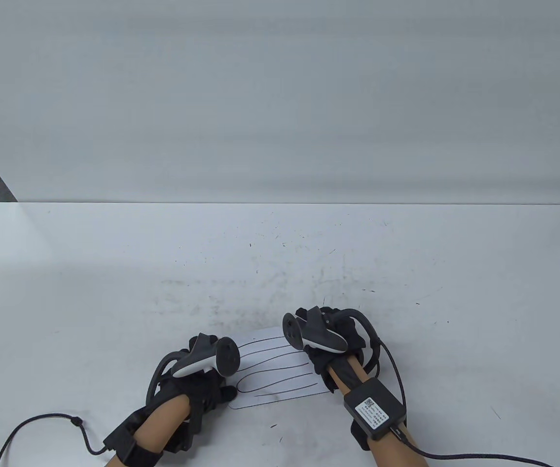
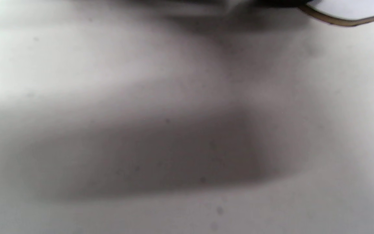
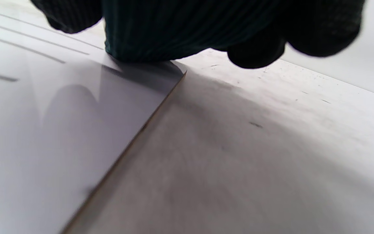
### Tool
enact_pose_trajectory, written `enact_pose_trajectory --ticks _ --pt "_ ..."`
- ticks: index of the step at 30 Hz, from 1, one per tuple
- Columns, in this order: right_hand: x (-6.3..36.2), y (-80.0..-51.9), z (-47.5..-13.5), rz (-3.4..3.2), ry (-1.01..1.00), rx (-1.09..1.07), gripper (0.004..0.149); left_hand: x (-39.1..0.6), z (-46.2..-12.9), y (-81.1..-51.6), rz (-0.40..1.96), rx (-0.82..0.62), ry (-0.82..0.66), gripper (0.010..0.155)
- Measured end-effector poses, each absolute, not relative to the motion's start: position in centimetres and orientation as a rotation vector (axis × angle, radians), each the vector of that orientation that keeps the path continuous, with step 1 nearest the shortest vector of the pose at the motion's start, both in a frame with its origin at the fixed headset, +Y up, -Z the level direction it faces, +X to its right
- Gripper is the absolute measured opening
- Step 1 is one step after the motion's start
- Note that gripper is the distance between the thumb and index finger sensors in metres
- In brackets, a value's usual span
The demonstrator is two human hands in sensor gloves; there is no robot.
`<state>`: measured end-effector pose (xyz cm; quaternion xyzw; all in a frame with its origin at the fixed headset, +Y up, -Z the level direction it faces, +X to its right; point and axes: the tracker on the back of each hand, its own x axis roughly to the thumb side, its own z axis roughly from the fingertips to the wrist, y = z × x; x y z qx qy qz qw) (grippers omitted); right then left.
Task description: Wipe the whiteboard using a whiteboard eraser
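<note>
A small whiteboard (image 1: 280,369) with several black marker lines lies flat on the table between my hands. My right hand (image 1: 316,352) is over its right edge. In the right wrist view my gloved fingers (image 3: 258,55) grip a dark ribbed block, seemingly the eraser (image 3: 180,32), whose flat underside sits on the corner of the board (image 3: 60,130). The eraser is hidden under the hand in the table view. My left hand (image 1: 214,384) rests at the board's left edge, a fingertip (image 1: 229,391) on its near left corner. How it grips is hidden.
The white table (image 1: 114,272) is speckled with dark marks ahead of the board. A white backdrop (image 1: 280,97) stands at the far edge. Black cables (image 1: 41,423) trail from both wrists. The left wrist view shows blurred tabletop and a board edge (image 2: 346,21).
</note>
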<state>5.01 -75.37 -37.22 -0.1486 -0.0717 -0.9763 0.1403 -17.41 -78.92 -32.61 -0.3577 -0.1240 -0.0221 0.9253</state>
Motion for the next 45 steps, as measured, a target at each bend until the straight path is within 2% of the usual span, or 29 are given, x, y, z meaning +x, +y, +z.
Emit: enact_pose_trajectory --ticks 10,14,20,29,34,39,45 --pt "7.5 -75.3 -28.1 -2.814 -0.242 -0.539 0.064 -17.3 -32.6 -78.9 -0.051 -0.732 -0.245 0.093" --pt "7.7 -75.3 -26.7 -2.801 -0.234 -0.541 0.065 -17.7 -32.7 -79.2 -0.001 -0.771 -0.242 0.093" --pt "6.9 -75.2 -28.6 -2.802 -0.249 -0.537 0.065 -18.0 -32.8 -79.3 0.029 -0.783 -0.235 0.093" --pt "4.2 -75.1 -36.2 -2.845 -0.246 -0.491 0.063 -18.0 -32.9 -79.3 0.015 -0.789 -0.239 0.093" --pt "3.2 -75.2 -38.9 -2.854 -0.23 -0.475 0.064 -17.9 -32.8 -79.2 0.008 -0.784 -0.243 0.093" --pt "3.3 -75.3 -38.3 -2.835 -0.208 -0.503 0.064 -17.7 -32.8 -79.2 -0.007 -0.785 -0.244 0.093" --pt "4.0 -75.3 -34.1 -2.793 -0.201 -0.563 0.064 -17.7 -32.8 -79.2 -0.011 -0.782 -0.237 0.093"
